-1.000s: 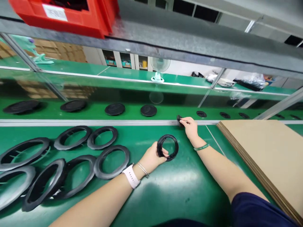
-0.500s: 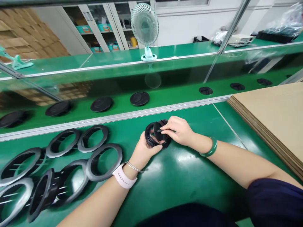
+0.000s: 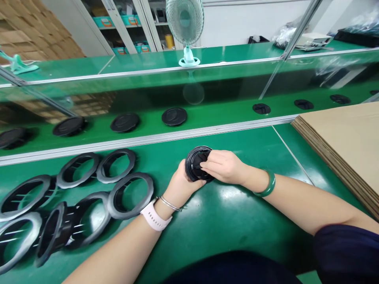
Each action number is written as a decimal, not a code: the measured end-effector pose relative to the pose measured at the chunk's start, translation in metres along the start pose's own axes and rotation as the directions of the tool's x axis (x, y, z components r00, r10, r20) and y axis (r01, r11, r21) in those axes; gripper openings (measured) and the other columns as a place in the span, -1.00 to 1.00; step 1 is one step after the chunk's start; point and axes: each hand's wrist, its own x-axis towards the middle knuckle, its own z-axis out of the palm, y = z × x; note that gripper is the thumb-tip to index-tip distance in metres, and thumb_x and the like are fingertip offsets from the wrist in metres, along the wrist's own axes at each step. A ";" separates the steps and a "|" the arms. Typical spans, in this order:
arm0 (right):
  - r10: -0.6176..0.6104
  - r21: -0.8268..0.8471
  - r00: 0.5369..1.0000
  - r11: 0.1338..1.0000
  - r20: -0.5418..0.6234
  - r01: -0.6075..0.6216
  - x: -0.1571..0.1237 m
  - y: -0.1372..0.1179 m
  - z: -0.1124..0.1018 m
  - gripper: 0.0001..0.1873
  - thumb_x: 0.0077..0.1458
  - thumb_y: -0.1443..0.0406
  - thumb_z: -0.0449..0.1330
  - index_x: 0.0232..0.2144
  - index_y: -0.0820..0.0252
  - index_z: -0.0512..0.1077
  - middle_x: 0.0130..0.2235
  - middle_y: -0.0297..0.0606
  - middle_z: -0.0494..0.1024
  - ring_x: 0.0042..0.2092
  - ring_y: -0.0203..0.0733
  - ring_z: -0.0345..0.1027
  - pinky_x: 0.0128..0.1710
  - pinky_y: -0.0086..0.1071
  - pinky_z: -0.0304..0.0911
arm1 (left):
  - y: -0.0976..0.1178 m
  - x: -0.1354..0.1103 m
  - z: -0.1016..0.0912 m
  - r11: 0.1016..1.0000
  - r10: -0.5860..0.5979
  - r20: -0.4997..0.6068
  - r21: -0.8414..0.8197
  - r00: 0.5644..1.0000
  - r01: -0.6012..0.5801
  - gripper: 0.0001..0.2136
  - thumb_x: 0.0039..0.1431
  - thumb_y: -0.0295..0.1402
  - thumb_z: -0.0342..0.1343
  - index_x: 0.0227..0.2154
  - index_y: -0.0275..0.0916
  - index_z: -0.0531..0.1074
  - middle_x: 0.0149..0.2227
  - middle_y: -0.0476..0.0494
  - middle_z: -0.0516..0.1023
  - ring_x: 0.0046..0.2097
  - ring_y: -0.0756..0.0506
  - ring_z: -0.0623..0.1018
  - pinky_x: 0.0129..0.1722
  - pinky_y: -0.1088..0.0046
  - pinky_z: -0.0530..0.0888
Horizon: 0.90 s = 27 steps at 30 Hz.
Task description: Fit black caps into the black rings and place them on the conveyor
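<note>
A black round ring (image 3: 188, 169) is tilted up over the green table in my left hand (image 3: 181, 182), whose fingers and thumb wrap its lower left side. My right hand (image 3: 226, 167) pinches a black disc (image 3: 197, 161) that sits inside the ring's opening. The fingertips hide part of the disc, so I cannot tell whether it is fixed there. Several larger black rings (image 3: 130, 178) lie on the table to the left of my left hand, one of them standing on edge.
Behind the table's metal rail (image 3: 148, 138), a green belt (image 3: 207, 118) carries several black round pieces (image 3: 174, 116). Stacked cardboard sheets (image 3: 340, 134) lie at the right. A light green fan (image 3: 185, 23) stands on the back shelf, above a clear panel.
My right hand has brought the disc from a raised, tilted position down into the ring, covering its opening. The whole view has shifted slightly.
</note>
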 end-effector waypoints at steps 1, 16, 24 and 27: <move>0.007 -0.001 1.000 1.000 0.002 -0.007 0.000 0.000 0.000 -0.75 0.38 0.36 0.04 -0.30 0.23 0.49 -0.39 -0.21 0.44 -0.34 -0.18 0.28 -0.31 -0.29 0.29 | 0.002 0.000 0.001 1.000 -0.021 0.003 -0.010 1.000 0.021 -0.36 -0.20 -0.33 0.43 -0.02 -0.24 0.30 -0.03 -0.22 0.54 -0.03 -0.22 0.57 -0.03 0.21 0.53; 0.105 0.026 0.993 0.994 0.054 -0.106 0.000 0.000 -0.002 -0.81 0.33 0.35 0.09 -0.29 0.26 0.48 -0.34 -0.18 0.44 -0.29 -0.13 0.31 -0.27 -0.28 0.30 | 0.014 -0.003 0.002 0.993 -0.105 0.006 0.048 0.994 0.104 -0.44 -0.19 -0.29 0.40 -0.14 -0.18 0.23 -0.20 -0.08 0.52 -0.17 -0.14 0.60 -0.15 0.28 0.56; 0.113 0.032 0.982 0.992 0.149 -0.119 0.004 0.001 -0.009 -0.87 0.32 0.33 0.12 -0.26 0.27 0.44 -0.29 -0.16 0.46 -0.25 -0.12 0.34 -0.24 -0.28 0.31 | 0.017 -0.004 0.003 0.992 -0.121 0.019 0.027 0.992 0.120 -0.44 -0.18 -0.30 0.40 -0.14 -0.18 0.22 -0.18 -0.10 0.52 -0.14 -0.15 0.60 -0.12 0.25 0.57; 0.127 0.020 0.973 0.991 0.193 -0.133 0.005 0.000 -0.013 -0.88 0.30 0.33 0.14 -0.28 0.27 0.44 -0.30 -0.15 0.46 -0.26 -0.12 0.34 -0.25 -0.28 0.29 | 0.017 -0.005 0.003 0.993 -0.114 0.028 0.004 0.993 0.114 -0.43 -0.17 -0.31 0.41 -0.12 -0.18 0.23 -0.17 -0.08 0.53 -0.14 -0.15 0.61 -0.11 0.25 0.57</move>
